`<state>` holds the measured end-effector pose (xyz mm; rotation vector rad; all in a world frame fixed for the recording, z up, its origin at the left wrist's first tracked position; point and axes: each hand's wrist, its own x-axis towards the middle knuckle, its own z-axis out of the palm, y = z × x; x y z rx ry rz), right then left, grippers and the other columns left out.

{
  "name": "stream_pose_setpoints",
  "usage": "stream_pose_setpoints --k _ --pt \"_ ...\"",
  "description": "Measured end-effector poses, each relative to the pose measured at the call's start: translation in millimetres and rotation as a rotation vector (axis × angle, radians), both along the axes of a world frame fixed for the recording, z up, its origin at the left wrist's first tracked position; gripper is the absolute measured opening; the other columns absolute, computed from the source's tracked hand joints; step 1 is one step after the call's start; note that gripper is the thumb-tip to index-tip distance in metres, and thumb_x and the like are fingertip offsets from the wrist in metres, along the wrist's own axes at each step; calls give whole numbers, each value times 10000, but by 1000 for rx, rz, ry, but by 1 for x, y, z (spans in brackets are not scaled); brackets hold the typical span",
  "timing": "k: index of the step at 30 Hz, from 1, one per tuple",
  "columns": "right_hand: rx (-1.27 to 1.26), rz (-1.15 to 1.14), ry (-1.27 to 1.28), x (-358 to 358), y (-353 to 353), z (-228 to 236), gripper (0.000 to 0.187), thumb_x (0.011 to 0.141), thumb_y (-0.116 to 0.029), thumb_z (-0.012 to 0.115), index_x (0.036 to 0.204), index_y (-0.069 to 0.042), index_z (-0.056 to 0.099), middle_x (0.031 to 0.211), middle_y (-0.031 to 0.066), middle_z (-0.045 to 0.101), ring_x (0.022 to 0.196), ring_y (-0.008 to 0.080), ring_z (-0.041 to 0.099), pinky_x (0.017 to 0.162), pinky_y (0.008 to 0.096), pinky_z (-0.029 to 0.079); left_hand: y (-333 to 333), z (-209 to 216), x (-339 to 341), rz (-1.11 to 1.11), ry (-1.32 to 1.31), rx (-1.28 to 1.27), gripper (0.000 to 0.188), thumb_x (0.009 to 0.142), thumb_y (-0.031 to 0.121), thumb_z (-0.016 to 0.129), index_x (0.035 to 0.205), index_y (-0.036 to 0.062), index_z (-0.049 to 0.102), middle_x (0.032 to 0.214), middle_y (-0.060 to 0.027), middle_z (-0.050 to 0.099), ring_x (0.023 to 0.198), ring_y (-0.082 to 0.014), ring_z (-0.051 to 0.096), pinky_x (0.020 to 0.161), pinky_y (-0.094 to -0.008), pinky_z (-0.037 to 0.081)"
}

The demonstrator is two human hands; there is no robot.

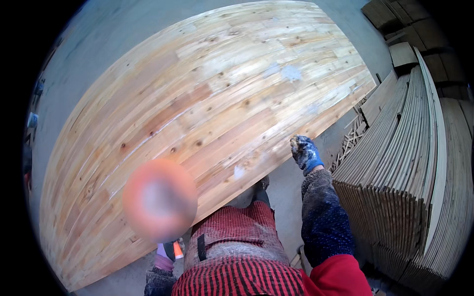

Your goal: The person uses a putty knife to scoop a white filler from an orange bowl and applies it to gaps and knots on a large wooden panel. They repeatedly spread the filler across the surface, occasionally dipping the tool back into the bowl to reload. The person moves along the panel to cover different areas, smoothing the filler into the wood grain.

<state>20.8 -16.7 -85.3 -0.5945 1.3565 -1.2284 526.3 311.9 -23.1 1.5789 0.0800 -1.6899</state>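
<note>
A large, pale, knotty wooden panel (237, 113) made of many glued strips fills the middle, running from near left to far right. My right hand (307, 154), in a blue glove with dirty fingers, is closed at the panel's near edge; whatever it holds is hidden. My left hand (170, 248) is low at the near left edge, its fingers mostly covered. Right above it, a blurred orange round thing (160, 197) with a greyish centre blocks part of the panel. A small orange-and-white piece (178, 249) shows beside my left fingers.
At the right stand tall stacks of thin wooden boards (390, 163), close to my right arm. Scraps of wood (350, 135) lie between them and the panel. Further stacked boards (414, 24) are at the far right. Grey concrete floor (113, 29) surrounds the panel.
</note>
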Motion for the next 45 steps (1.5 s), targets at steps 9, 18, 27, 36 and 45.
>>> stream_pose_setpoints --k 9,18,27,36,45 --pt "285 259 134 -110 -166 47 116 912 -129 627 810 -88 591 632 -5 544 475 93 475 420 233 357 -87 42 -142 30 -271 -22 168 823 153 622 942 67 538 684 -64 550 494 -189 552 447 -319 483" --pt "335 348 161 -130 -249 28 110 914 -161 654 896 -58 622 709 26 606 563 137 573 515 294 494 -149 90 -249 91 -336 68 225 818 171 635 992 73 529 687 -51 532 503 -183 553 447 -316 490" --pt "186 741 196 -13 -382 27 79 863 -145 697 899 -82 668 722 31 644 590 151 601 546 299 503 -137 76 -262 243 -252 119 277 818 135 629 1060 73 509 730 -60 547 524 -180 558 451 -323 488" --pt "141 592 432 -31 -421 18 157 900 -179 668 805 -62 623 651 58 614 482 185 547 443 334 431 -94 45 -230 407 -259 145 284 811 121 609 1071 76 502 735 -68 545 519 -187 544 450 -325 483" --pt "284 746 483 -23 -403 32 104 911 -93 607 850 -14 636 721 107 653 595 216 639 516 338 520 -102 53 -242 466 -298 129 283 820 168 621 1069 103 504 706 -44 531 524 -159 536 449 -309 483"
